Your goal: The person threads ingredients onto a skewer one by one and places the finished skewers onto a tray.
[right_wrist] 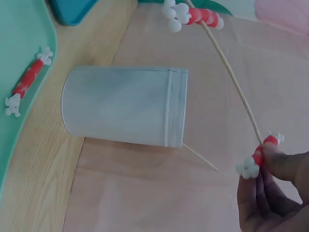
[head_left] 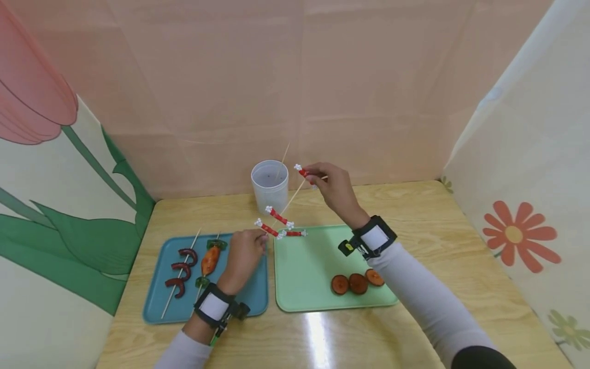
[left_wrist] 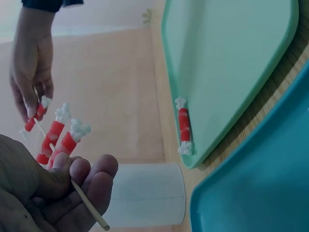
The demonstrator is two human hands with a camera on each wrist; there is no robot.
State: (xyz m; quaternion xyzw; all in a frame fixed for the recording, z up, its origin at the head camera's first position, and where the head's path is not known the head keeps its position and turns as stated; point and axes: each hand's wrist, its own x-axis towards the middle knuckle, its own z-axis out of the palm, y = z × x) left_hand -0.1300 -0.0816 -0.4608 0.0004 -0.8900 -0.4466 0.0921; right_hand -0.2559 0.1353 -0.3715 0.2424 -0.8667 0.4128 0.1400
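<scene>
Wood skewer [head_left: 293,196] was pinched by the left hand [head_left: 244,255]; crosswise above, a red, white-ended roll [head_left: 302,172] by the right hand [head_left: 336,190].

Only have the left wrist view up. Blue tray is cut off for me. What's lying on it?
Observer: In the head view, the blue tray has two loaded skewers: one skewer runs through three dark red curls, the second skewer carries an orange piece between green ones.
Operator: Cup is partly behind the left hand here. Anything in it?
Observer: Yes, a thin stick leans out of its mouth.
Operator: Green tray: I see one red-and-white piece. Anything else?
Observer: Three round brown slices in a row near the edge closest to the person.
</scene>
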